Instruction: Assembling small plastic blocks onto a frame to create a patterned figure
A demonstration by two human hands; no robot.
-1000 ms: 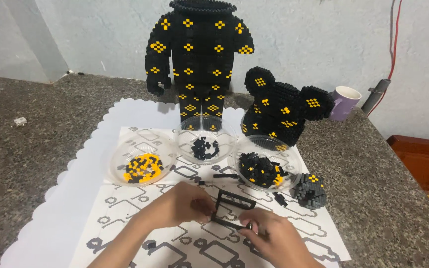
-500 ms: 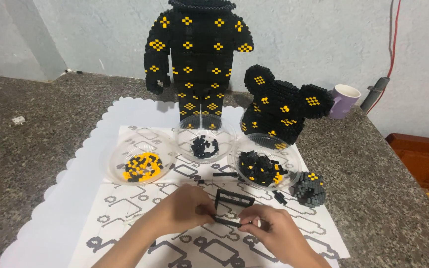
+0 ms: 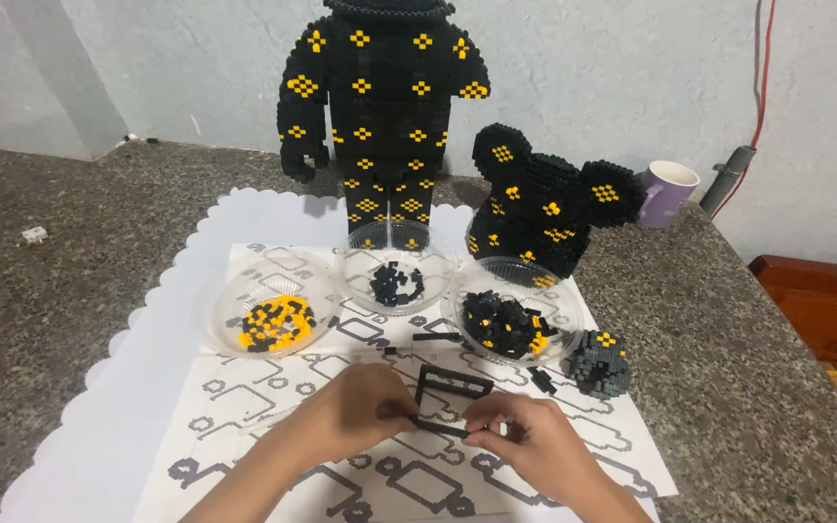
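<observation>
I am pinching a thin black brick frame (image 3: 450, 402) between my left hand (image 3: 358, 412) and right hand (image 3: 535, 447), fingers closed on its lower bar at the bottom centre of the frame, and I am thinking too much squeeze could snap it apart, scattering pieces toward the clear dishes (image 3: 397, 266) above. Everything is sitting on a printed paper sheet (image 3: 244, 397) over a speckled stone desk (image 3: 758, 368), with a pale wall (image 3: 583, 77) running across the top.

No packages, labels, signs or screens show here. The nearest thing to printed matter is a white instruction sheet (image 3: 360, 465) lying flat on the surface (image 3: 70, 271), on a white mat with a scalloped edge. It is covered in grey and black outline diagrams, and three clear dishes stand on its far edge.
</observation>
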